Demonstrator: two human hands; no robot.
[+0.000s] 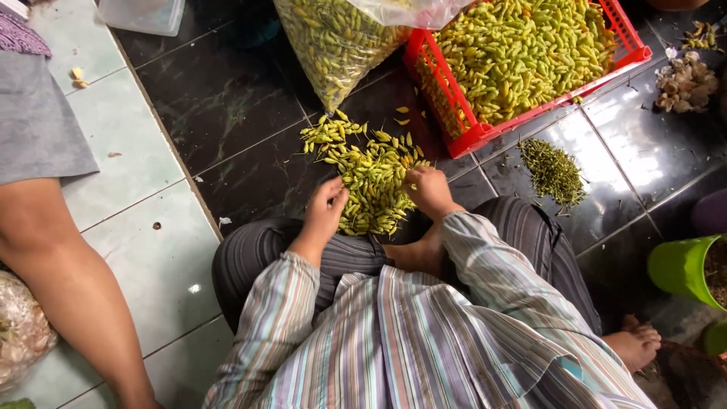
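- Left hand (327,206): fingers curled inward at the near left edge of the loose chilli pile (371,178), fingertips among the pods; whether a pod is pinched, cannot tell.
- Right hand (429,189): knuckles up, fingers bent down onto the right side of the same pile; grip on any pod hidden.
- Loose chilli pile: small yellow-green pods heaped on the dark tiled floor (235,113), just in front of the person's folded legs, between both hands.
- Stem heap (553,170): small green mound on the floor, right of the right hand, apart from the pile.
- Red crate (454,113): plastic, filled with the same pods, beyond the pile to the right.
- Clear plastic sack (337,38): full of pods, just left of the crate.
- Green bucket (681,265): far right edge.
- Another person's bare leg (68,280): on the pale tiles at left.
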